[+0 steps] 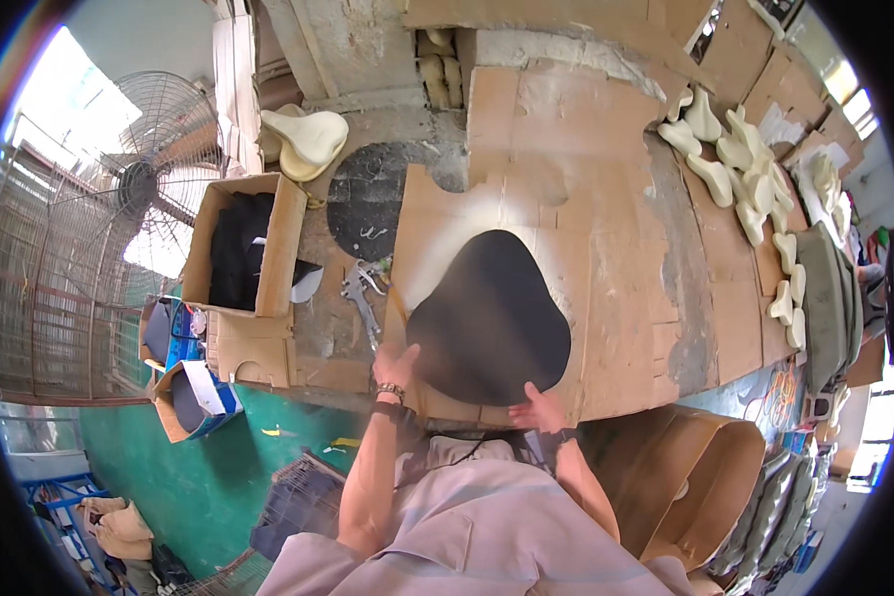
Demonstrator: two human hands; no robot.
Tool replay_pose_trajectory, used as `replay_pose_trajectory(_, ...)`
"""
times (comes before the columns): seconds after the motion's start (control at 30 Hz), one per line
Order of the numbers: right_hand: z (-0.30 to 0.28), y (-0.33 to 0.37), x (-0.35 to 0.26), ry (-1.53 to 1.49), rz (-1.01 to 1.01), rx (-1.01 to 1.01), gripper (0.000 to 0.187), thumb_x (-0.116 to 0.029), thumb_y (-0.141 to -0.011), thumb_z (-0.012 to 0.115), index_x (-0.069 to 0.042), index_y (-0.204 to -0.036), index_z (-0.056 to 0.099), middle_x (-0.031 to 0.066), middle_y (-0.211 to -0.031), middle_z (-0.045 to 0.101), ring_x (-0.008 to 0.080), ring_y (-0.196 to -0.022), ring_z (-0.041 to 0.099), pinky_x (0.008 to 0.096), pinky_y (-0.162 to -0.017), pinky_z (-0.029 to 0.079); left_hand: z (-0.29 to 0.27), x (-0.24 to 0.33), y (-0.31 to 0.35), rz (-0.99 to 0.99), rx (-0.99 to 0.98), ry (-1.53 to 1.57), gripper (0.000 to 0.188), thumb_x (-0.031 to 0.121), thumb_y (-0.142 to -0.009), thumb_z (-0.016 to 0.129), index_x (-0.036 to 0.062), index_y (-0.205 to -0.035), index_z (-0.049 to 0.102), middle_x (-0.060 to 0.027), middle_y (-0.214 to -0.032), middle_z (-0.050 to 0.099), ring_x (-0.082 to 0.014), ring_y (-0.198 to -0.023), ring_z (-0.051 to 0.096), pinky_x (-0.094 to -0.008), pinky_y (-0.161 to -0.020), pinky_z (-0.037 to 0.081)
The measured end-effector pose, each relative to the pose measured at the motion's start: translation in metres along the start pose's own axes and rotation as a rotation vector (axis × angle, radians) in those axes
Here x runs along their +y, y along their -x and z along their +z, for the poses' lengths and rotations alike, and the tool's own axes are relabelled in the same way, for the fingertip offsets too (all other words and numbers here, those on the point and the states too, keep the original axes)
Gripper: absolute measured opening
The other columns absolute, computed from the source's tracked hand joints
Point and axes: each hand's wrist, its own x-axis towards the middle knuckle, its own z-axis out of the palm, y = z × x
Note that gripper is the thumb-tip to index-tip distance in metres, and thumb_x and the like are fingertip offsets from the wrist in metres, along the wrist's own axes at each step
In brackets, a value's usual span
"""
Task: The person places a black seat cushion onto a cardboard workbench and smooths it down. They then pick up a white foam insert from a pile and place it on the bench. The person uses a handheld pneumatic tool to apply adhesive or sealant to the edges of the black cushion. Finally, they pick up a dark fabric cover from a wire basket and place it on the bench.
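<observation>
The black saddle-cover blank [492,318] lies on the cardboard [616,298], seemingly laid out; cream saddle foams [750,179] sit bare well to its right, so covering seems undone. Hands apart: left hand [395,366] at its left edge, grip unclear; right hand [538,408], fingers spread, by its lower edge. Bare cardboard leaves room rightward; a metal spray gun [361,298] flanks its left

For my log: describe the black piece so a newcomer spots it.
On the cardboard-covered workbench, look past the left hand and right hand. The black piece there is a rounded triangle, lacking the white specks of the dark patch farther left.
</observation>
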Motion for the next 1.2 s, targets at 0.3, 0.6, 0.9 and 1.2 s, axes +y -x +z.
replay_pose_trajectory(0.3, 0.002, -0.023, 0.008, 0.218, 0.008, 0.240, 0.078, -0.071, -0.092, 0.056, 0.007, -0.090, 0.067, 0.0194, -0.078, 0.074, 0.0265, -0.061, 0.072, 0.0377, -0.052, 0.058, -0.008, 0.022, -0.003, 0.226, 0.395, -0.097, 0.046, 0.031, -0.081, 0.079, 0.0048, -0.115, 0.062, -0.0186, -0.112, 0.065, -0.0409, -0.107, 0.062, -0.0500, -0.090, 0.049)
replay_pose_trajectory(0.6, -0.029, -0.009, 0.016, 0.229, -0.081, 0.141, 0.064, -0.055, -0.103, 0.047, 0.007, -0.113, 0.061, 0.0203, -0.097, 0.073, 0.0293, -0.080, 0.073, 0.0415, -0.067, 0.062, -0.035, -0.001, -0.060, 0.135, 0.147, -0.281, 0.061, 0.027, -0.069, 0.091, 0.0028, -0.114, 0.058, -0.0234, -0.111, 0.067, -0.0429, -0.106, 0.065, -0.0507, -0.091, 0.053)
replay_pose_trajectory(0.9, 0.016, 0.061, 0.022, 0.553, -0.297, 0.304, 0.037, -0.036, -0.102, 0.058, 0.000, -0.104, 0.066, 0.0140, -0.093, 0.073, 0.0206, -0.079, 0.072, 0.0322, -0.067, 0.059, -0.111, 0.009, -0.067, 0.108, -0.190, 0.447, 0.033, 0.027, -0.083, 0.074, 0.0011, -0.098, 0.062, -0.0090, -0.082, 0.068, -0.0217, -0.075, 0.062, -0.0376, -0.069, 0.049)
replay_pose_trajectory(1.2, 0.216, 0.158, -0.077, 0.457, -0.829, -0.203, 0.059, -0.034, -0.094, 0.075, 0.000, -0.137, 0.053, 0.0132, -0.128, 0.063, 0.0194, -0.113, 0.061, 0.0336, -0.093, 0.052, -0.174, 0.075, 0.117, 0.803, 0.066, 0.322, 0.031, 0.011, -0.078, 0.078, 0.0032, -0.101, 0.058, -0.0142, -0.083, 0.057, -0.0312, -0.075, 0.062, -0.0411, -0.064, 0.051)
